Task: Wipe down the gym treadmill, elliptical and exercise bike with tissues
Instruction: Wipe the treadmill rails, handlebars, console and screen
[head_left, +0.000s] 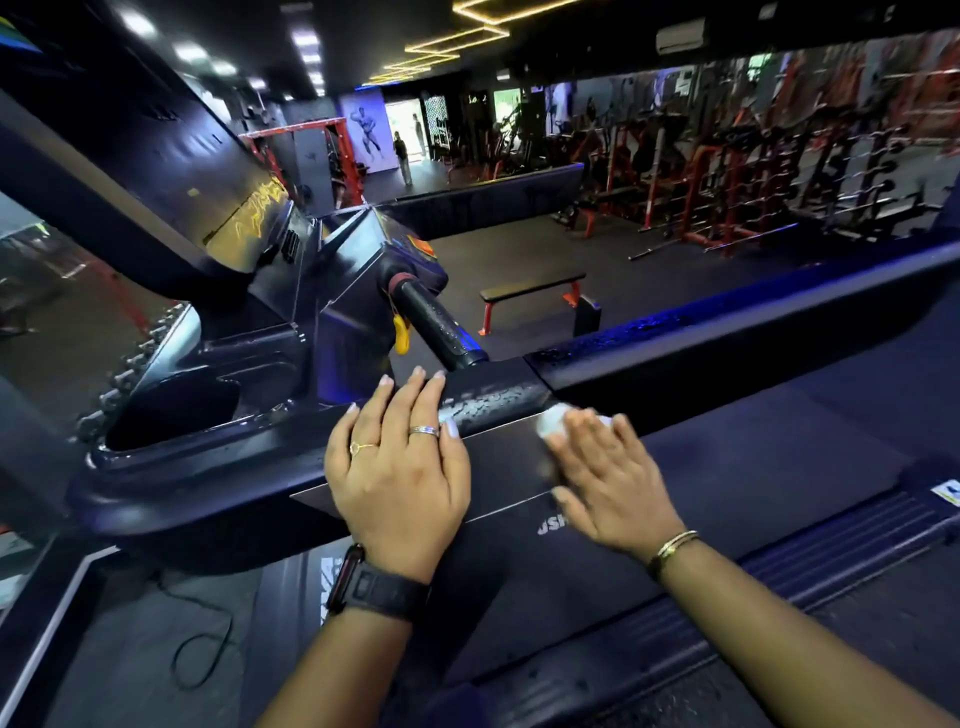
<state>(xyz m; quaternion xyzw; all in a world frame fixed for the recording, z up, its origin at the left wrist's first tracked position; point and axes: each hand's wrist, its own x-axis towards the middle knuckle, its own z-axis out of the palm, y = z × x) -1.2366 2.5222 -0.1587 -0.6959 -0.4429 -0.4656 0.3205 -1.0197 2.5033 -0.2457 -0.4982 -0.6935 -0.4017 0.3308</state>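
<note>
There's the right hand (608, 478) pressing a crumpled white tissue wad (551, 423) flat-fingered onto the droplet-speckled black treadmill handrail (493, 400); left hand (400, 467) rests alongside, fingers straight.

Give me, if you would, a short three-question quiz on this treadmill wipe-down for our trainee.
1. Multiple choice: the right hand presses the tissue against A a mirror, B the treadmill rail, C a bike seat.
2. True or false: the left hand holds a second tissue.
3. Which wrist wears the black watch?
Key: 1 B; 2 false, it rests flat on the rail; 3 the left.
</note>
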